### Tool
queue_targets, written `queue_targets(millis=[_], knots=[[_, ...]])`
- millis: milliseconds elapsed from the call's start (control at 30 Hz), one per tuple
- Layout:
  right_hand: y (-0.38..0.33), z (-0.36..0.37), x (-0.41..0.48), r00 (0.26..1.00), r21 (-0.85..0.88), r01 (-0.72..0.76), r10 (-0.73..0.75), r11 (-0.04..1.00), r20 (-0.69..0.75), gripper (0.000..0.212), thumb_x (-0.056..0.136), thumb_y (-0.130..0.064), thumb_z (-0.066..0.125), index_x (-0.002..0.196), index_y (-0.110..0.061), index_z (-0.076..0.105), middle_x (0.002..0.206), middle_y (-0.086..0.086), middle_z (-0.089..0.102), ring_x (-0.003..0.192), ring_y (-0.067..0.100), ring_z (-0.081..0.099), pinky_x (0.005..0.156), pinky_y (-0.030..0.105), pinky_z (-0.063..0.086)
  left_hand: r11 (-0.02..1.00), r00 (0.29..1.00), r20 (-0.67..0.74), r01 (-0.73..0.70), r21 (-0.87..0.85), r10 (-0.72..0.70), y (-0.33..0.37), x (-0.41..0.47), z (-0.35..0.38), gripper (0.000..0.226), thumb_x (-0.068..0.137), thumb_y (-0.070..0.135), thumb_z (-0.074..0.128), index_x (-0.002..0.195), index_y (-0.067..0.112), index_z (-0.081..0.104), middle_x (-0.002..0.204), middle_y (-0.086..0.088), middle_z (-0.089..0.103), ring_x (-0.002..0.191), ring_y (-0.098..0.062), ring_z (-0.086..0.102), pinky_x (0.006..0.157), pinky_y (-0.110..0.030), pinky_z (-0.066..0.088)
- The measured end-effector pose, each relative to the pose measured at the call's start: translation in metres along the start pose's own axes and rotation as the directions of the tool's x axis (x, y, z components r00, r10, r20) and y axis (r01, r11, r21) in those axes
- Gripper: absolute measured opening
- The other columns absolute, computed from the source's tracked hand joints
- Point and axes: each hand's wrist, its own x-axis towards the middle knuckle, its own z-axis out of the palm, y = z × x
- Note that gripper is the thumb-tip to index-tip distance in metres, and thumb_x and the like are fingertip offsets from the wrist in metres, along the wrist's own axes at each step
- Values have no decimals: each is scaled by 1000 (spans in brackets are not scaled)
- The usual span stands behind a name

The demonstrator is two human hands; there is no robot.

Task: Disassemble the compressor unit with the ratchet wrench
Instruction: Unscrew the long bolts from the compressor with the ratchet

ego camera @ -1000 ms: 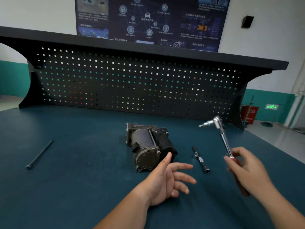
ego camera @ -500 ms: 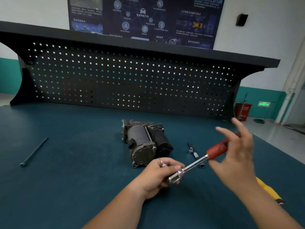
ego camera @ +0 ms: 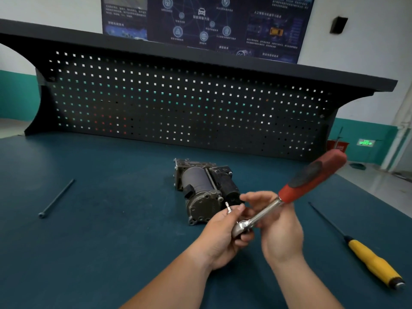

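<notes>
The dark metal compressor unit (ego camera: 201,189) lies on the blue-green bench top (ego camera: 111,241), its round end cap facing me. Just in front of it I hold the ratchet wrench (ego camera: 289,195), its red handle pointing up and to the right. My left hand (ego camera: 223,237) grips the chrome ratchet head, and a small silver bit sticks up above its fingers. My right hand (ego camera: 278,228) has its fingers curled round the chrome shaft just below the red grip.
A long dark bolt (ego camera: 56,198) lies on the bench at the left. A yellow-handled screwdriver (ego camera: 370,259) lies at the right near the bench edge. A black pegboard panel (ego camera: 178,103) with a shelf on top closes off the back.
Both hands and the wrench have drawn closer together in front of the compressor. My right hand slid from the red handle down to the chrome shaft. The left hand stays on the ratchet head.
</notes>
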Motion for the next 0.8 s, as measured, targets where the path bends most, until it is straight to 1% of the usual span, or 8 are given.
queue_targets(millis=[100, 167, 233, 333, 433, 533, 667, 800], knots=[[-6, 16, 6, 996, 162, 90, -86, 983, -34, 50, 83, -42, 29, 62, -22, 70, 63, 7, 68, 66, 17, 66, 66, 21, 52, 998, 998, -52, 24, -53, -27, 1, -1, 1, 23, 83, 30, 50, 78, 8, 53, 54, -5, 56, 35, -7, 39, 31, -12, 25], [-5, 22, 3, 995, 213, 103, -104, 972, -9, 55, 84, -54, 29, 71, -20, 71, 59, 5, 65, 60, 16, 63, 60, 20, 51, 990, 993, -113, 21, -138, -37, 4, 0, 2, 22, 87, 26, 49, 76, 8, 52, 56, -7, 55, 34, -7, 37, 29, -11, 23], [-2, 28, -2, 997, 195, 70, -74, 978, 11, 51, 79, -63, 42, 88, -18, 65, 58, -3, 58, 52, 10, 55, 53, 21, 46, 985, 981, -191, -1, -171, -32, 4, -1, 5, 22, 95, 21, 45, 79, 8, 52, 57, -6, 54, 35, -7, 37, 29, -12, 22], [-2, 29, 7, 985, 130, 147, -134, 981, -104, 29, 87, -46, 44, 84, -19, 54, 51, -11, 41, 40, 4, 35, 47, 20, 40, 994, 947, -306, -81, 71, 99, 1, -6, 11, 21, 97, 23, 44, 82, 14, 56, 63, 0, 62, 46, -9, 51, 36, -17, 28], [-19, 24, 35, 987, 146, 110, -91, 983, -130, 27, 83, -49, 50, 80, -22, 54, 53, -12, 48, 42, 2, 42, 43, 16, 38, 961, 949, -261, -109, 254, 177, 11, -5, 15, 16, 94, 28, 52, 80, 20, 58, 75, 6, 67, 69, -8, 61, 43, -18, 39], [-34, 19, 62, 998, 217, 15, -3, 976, -57, 18, 80, -43, 50, 79, -26, 49, 57, -13, 54, 46, 0, 48, 39, 12, 34, 894, 983, -140, -41, 446, 115, 30, 2, 10, 12, 92, 30, 55, 84, 21, 56, 73, 16, 63, 70, 3, 62, 47, -17, 44], [-26, 8, 66, 992, 370, -92, 55, 925, 111, 26, 83, -48, 44, 77, -26, 56, 41, -12, 27, 38, 2, 17, 35, 13, 24, 931, 994, -106, 54, 362, -17, 23, 0, -7, 12, 93, 29, 53, 90, 19, 58, 65, 13, 66, 56, -6, 62, 39, -15, 32], [-16, 6, 57, 978, 359, -145, 78, 922, 195, 41, 80, -59, 38, 66, -24, 53, 44, -12, 26, 37, 1, 20, 34, 14, 24, 933, 973, -204, 167, 320, -104, 8, 5, -25, 11, 90, 30, 57, 93, 20, 60, 66, 11, 65, 50, -6, 57, 39, -15, 31]])
